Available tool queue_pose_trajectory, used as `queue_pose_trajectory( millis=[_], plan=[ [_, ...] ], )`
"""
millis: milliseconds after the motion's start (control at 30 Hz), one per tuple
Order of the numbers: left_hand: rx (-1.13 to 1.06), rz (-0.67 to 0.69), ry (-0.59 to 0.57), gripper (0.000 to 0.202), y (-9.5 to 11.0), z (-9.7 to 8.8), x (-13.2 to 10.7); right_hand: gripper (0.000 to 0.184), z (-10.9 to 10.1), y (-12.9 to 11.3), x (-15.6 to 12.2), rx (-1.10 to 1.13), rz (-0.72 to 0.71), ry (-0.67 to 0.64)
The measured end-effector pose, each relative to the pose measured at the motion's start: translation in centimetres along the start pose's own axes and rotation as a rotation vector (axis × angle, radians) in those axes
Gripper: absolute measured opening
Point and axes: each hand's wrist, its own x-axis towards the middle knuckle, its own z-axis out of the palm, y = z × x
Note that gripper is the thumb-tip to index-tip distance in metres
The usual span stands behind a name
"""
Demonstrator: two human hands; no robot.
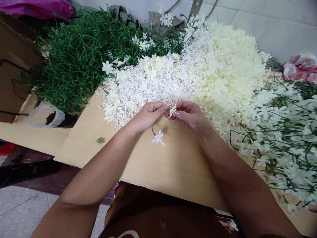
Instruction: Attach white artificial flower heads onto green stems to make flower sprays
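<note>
Flower sprig (158,137), thin green stem with small white plastic blossoms, held over the tan table (170,165) edge. Left hand (148,115) pinches the stem; right hand (190,115) pinches a white blossom (172,110) at its tip, fingertips nearly meeting. Behind: heap of spiky white pieces (148,82), cream petal pile (223,66), green stem pile (79,59). Tape roll (47,115) left.

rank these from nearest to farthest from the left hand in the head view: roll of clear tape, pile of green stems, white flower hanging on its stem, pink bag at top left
From the left hand:
1. white flower, hanging on its stem just below the hand
2. roll of clear tape, on the board to the left
3. pile of green stems, upper left
4. pink bag, top left corner
</note>
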Motion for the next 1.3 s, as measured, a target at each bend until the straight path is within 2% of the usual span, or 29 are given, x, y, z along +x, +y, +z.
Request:
queue_pose_trajectory(
  millis=[200, 500, 867, 1100, 1300],
  plan=[
    [-0.015, 0.047, -0.026, 0.037, -0.2, 0.0, 0.0, 0.033, 0.3, 0.2, 0.2, -0.012, -0.009, 0.014],
    [-0.035, 0.140, -0.093, 0.049, -0.5, 0.0, 0.2, 0.039, 0.4, 0.4, 0.2, -0.103, -0.054, 0.077],
    [-0.028, 0.072, -0.107, 0.043, -0.8, -0.2, 0.4, 0.041, 1.1, 0.7, 0.1, 0.044, 0.031, 0.037],
    [0.023, 0.094, -0.111, 0.035, -1.0, -0.2, 0.3, 0.038, 0.7, 1.5, 0.1, -0.009, 0.017, 0.105],
    [0.101, 0.100, -0.113, 0.033, -1.3, -0.2, 0.2, 0.041, 1.1, 1.5, 0.1, -0.023, 0.046, 0.113]
  ],
)
